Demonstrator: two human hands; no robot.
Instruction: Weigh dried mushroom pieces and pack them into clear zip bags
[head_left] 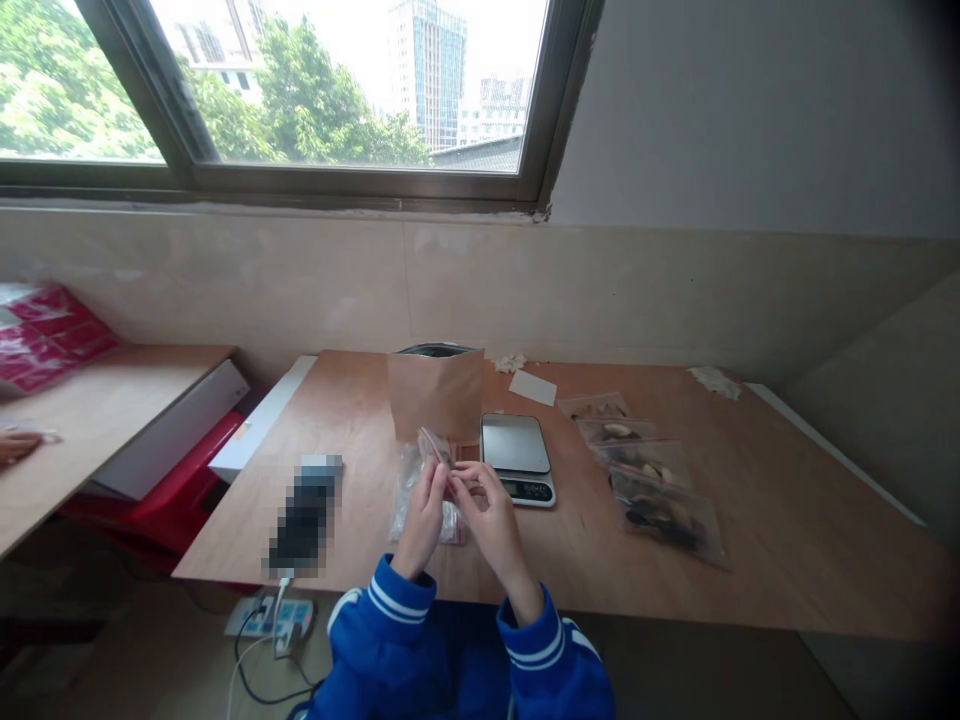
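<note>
Both hands meet over the front middle of the table. My left hand [423, 510] is closed on a small clear zip bag [437, 447] that sticks up above the fingers. At the bag's edge, my right hand [484, 508] pinches with thumb and forefinger; what lies inside the bag is too small to make out. Beneath the hands lie flat clear plastic bags [405, 490], partly covered by them. Behind stands an open brown paper pouch [435, 392]. Just right of it is a digital kitchen scale [516, 445] with nothing on its steel plate.
Several filled zip bags [667, 510] overlap on the right of the table [795, 520]. A white card [533, 387] lies behind the scale. On the left a phone [306, 515] is plugged into a power strip [270, 617] below. Another person's hand [19, 443] shows at the far left table.
</note>
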